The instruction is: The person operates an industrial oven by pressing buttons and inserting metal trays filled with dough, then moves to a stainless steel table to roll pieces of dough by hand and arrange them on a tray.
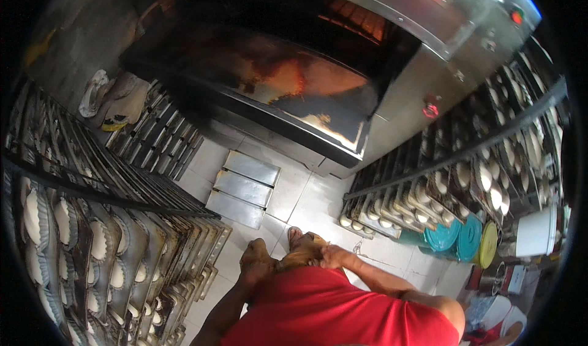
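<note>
Both my hands are low in front of my red shirt [306,312], above the tiled floor. My right hand [332,256] is closed at the edge of a yellowish-brown, cloth-like thing [303,254] whose kind I cannot make out. To its left is my left hand [257,253], dark and bent at the wrist, its fingers not clearly visible. A foot [295,232] shows just beyond the brown thing. Ahead stands an oven with its wide, scorched door [275,79] lowered and an orange glow [355,21] inside.
A rack [122,242] of trays with pale dough in fluted cups stands left; another loaded rack [453,174] stands right. Metal plates [244,188] lie on the floor before the oven. Teal buckets [442,237], a yellow lid [487,245] and a white bucket [536,231] are at right, near another person [499,315].
</note>
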`<act>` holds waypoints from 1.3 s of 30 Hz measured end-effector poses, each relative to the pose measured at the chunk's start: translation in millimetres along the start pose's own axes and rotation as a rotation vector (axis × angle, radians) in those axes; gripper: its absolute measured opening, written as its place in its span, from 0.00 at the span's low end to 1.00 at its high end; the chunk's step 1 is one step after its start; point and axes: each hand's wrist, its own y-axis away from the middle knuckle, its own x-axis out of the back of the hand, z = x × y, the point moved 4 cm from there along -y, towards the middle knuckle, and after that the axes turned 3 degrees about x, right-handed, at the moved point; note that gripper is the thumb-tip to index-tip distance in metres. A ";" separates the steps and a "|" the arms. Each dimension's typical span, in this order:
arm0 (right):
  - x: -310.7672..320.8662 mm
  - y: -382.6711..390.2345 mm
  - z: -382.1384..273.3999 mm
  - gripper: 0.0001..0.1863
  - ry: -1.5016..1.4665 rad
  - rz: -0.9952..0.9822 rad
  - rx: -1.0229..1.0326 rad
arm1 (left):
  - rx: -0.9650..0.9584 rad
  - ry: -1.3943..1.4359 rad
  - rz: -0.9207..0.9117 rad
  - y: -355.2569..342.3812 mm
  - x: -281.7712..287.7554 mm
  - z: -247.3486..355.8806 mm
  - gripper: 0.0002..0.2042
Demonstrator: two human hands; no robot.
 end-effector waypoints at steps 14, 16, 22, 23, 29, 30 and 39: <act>312.4 166.4 -112.0 0.30 -0.151 1.325 0.298 | -0.210 -0.264 -0.392 23.9 89.6 43.6 0.22; 318.7 173.3 -107.3 0.26 -0.096 1.425 0.188 | -0.210 -0.243 -0.420 22.7 84.7 32.8 0.22; 252.3 114.1 -37.9 0.18 -0.190 1.330 -0.109 | -0.190 -0.175 -0.494 22.2 77.6 8.1 0.22; 250.5 112.3 -32.2 0.18 -0.236 1.365 -0.101 | -0.186 -0.165 -0.501 19.9 75.5 7.2 0.22; 285.5 146.2 12.8 0.22 -0.294 1.625 -0.203 | -0.174 -0.142 -0.535 3.9 69.0 15.7 0.22; 287.9 160.8 21.0 0.22 -0.301 1.686 -0.225 | -0.185 -0.152 -0.558 -1.9 65.3 19.7 0.21; 428.6 249.6 42.5 0.33 0.243 2.082 -0.155 | -0.156 -0.150 -0.499 -57.0 48.7 63.6 0.21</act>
